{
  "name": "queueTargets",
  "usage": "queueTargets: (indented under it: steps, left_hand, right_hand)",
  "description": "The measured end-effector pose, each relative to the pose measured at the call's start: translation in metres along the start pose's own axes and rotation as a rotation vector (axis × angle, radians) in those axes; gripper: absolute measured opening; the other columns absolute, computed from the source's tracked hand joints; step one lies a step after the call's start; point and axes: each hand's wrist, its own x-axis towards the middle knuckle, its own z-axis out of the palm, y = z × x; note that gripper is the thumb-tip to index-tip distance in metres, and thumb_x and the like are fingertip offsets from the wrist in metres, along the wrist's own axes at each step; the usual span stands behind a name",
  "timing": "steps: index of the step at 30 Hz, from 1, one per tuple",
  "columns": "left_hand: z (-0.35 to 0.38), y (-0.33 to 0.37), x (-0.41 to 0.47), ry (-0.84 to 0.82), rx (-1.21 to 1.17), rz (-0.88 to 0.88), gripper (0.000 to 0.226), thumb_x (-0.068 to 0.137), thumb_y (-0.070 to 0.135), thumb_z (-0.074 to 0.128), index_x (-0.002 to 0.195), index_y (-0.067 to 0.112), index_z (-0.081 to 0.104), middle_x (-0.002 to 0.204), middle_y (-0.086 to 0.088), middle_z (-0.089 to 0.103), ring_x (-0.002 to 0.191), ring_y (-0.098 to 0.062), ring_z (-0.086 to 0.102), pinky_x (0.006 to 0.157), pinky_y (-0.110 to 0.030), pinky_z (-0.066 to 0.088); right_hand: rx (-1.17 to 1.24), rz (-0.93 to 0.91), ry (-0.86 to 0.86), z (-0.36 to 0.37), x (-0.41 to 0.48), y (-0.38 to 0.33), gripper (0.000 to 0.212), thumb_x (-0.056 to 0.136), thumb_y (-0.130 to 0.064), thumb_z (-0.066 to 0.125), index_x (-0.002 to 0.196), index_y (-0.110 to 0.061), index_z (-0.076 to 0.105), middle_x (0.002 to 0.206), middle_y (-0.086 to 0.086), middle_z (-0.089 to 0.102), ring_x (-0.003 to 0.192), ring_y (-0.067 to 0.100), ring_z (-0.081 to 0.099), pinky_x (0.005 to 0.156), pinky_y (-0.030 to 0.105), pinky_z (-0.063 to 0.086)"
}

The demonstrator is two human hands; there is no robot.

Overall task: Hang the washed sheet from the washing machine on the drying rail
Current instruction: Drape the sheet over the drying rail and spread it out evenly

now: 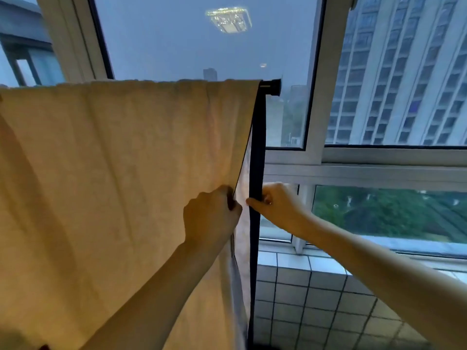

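Observation:
A cream-yellow sheet point(113, 160) hangs draped over the black drying rail point(271, 86), filling the left half of the view. Only the rail's right end cap shows beyond the cloth. My left hand point(211, 215) pinches the front layer's right edge at mid height. My right hand point(275, 204) grips the dark-trimmed edge of the back layer point(256, 147), just right of my left hand. The two hands are a few centimetres apart. The sheet's lower end runs out of view.
Large white-framed windows point(318, 157) stand right behind the rail. A white-tiled ledge and low wall point(303, 299) lie below them at the right. Tall buildings and trees show outside. A ceiling lamp reflects in the glass point(228, 20).

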Motion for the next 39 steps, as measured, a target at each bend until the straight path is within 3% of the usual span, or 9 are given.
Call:
queueTargets:
  steps: [11,14,21,24,28,31,35,37,39]
  left_hand:
    - [0.039,-0.024,-0.054,-0.115,-0.152,-0.056,0.033,0.089,0.030,0.056,0.061,0.028,0.039,0.052,0.011,0.043,0.046,-0.008,0.045,0.044,-0.020,0.025]
    - [0.044,-0.029,-0.064,-0.145,-0.178,-0.022,0.042,0.089,0.027,0.057,0.056,0.030,0.031,0.049,0.012,0.040,0.044,-0.008,0.042,0.044,-0.018,0.024]
    - [0.066,-0.045,-0.090,-0.309,-0.213,-0.072,0.021,0.089,0.028,0.057,0.072,0.016,0.058,0.059,-0.001,0.061,0.050,-0.013,0.059,0.055,-0.035,0.053]
    - [0.074,-0.046,-0.098,-0.328,-0.198,-0.091,0.021,0.090,0.029,0.056,0.079,0.012,0.062,0.063,-0.003,0.064,0.052,-0.015,0.060,0.057,-0.038,0.053]
    - [0.076,-0.046,-0.103,-0.290,-0.221,-0.082,0.018,0.092,0.036,0.054,0.086,0.021,0.061,0.073,0.001,0.067,0.057,-0.013,0.062,0.060,-0.036,0.055]
    - [0.070,-0.047,-0.106,-0.239,-0.251,-0.056,0.017,0.090,0.043,0.055,0.087,0.028,0.062,0.076,0.011,0.067,0.061,-0.005,0.061,0.061,-0.028,0.054]
    - [0.061,-0.064,-0.110,-0.091,-0.264,-0.128,0.023,0.082,0.051,0.061,0.079,0.028,0.061,0.070,0.016,0.061,0.058,0.001,0.056,0.056,-0.011,0.042]
    - [0.058,-0.080,-0.112,0.010,-0.237,-0.213,0.025,0.078,0.050,0.066,0.080,0.026,0.059,0.070,0.014,0.060,0.057,0.000,0.056,0.053,-0.013,0.041]
    - [0.055,-0.090,-0.112,0.032,-0.290,-0.305,0.035,0.071,0.054,0.071,0.089,0.027,0.058,0.081,0.013,0.059,0.064,-0.001,0.058,0.055,-0.018,0.047]
  right_hand:
    - [0.131,0.226,0.032,0.056,-0.046,0.020,0.020,0.090,-0.026,0.062,0.095,-0.009,0.071,0.076,-0.005,0.062,0.062,0.004,0.055,0.057,0.006,0.040]
    - [0.148,0.253,0.062,0.061,-0.053,0.026,0.021,0.091,-0.025,0.061,0.098,-0.008,0.072,0.076,-0.008,0.060,0.066,0.009,0.057,0.060,0.009,0.041]
    - [0.105,0.212,0.070,0.066,-0.056,0.036,0.029,0.091,-0.026,0.061,0.066,-0.011,0.059,0.077,0.001,0.055,0.064,0.007,0.050,0.059,0.012,0.037]
    - [0.265,0.242,0.079,0.063,-0.054,0.031,0.021,0.091,-0.023,0.061,0.079,-0.006,0.066,0.075,0.005,0.063,0.062,0.010,0.062,0.053,0.013,0.049]
    - [0.383,0.274,0.054,0.066,-0.058,0.024,0.015,0.091,-0.022,0.061,0.094,-0.009,0.066,0.077,0.004,0.068,0.067,0.010,0.069,0.068,0.027,0.059]
    - [0.513,0.305,0.063,0.070,-0.066,0.014,0.036,0.090,-0.024,0.062,0.123,-0.014,0.049,0.094,0.002,0.063,0.080,0.012,0.069,0.071,0.026,0.058]
    - [0.489,0.301,0.147,0.073,-0.077,0.002,0.017,0.091,-0.024,0.061,0.102,-0.020,0.049,0.101,-0.004,0.055,0.086,0.005,0.058,0.071,0.020,0.052]
    - [0.399,0.238,0.117,0.074,-0.081,-0.002,0.003,0.094,-0.020,0.055,0.092,-0.020,0.056,0.098,-0.006,0.051,0.083,0.002,0.053,0.073,0.013,0.045]
    - [0.394,0.201,0.115,0.077,-0.086,-0.004,0.019,0.098,-0.015,0.044,0.090,-0.013,0.062,0.098,-0.003,0.050,0.085,0.001,0.051,0.074,0.005,0.039]
